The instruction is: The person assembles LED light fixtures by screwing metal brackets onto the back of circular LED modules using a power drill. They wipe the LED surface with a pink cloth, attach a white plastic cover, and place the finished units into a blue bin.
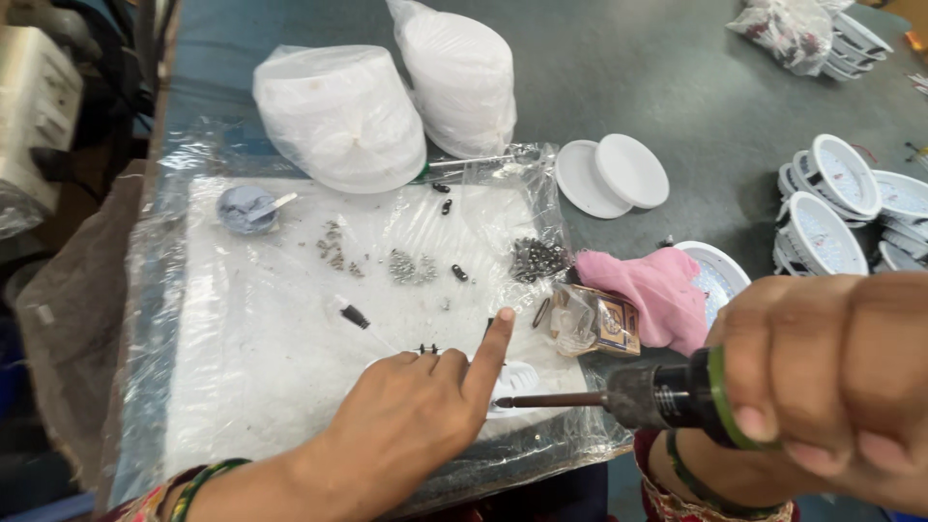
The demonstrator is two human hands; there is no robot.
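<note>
My left hand (411, 411) rests on a plastic-covered white board (280, 358), forefinger stretched out and pressing a small white part (515, 379) that it mostly hides. My right hand (831, 377), close to the camera, grips a dark power screwdriver (667, 394) with a green ring. Its bit (546, 400) points left and its tip touches the white part beside my forefinger. Small piles of screws (414, 266) and dark fasteners (537, 257) lie on the board beyond my left hand.
Two bagged stacks of white round covers (340, 114) stand at the back. Loose white discs (614, 174), a pink cloth (652, 290), a small carton in plastic (594, 321), a grey paste cup (245, 207) and stacked round lamp housings (836, 208) lie on the grey table.
</note>
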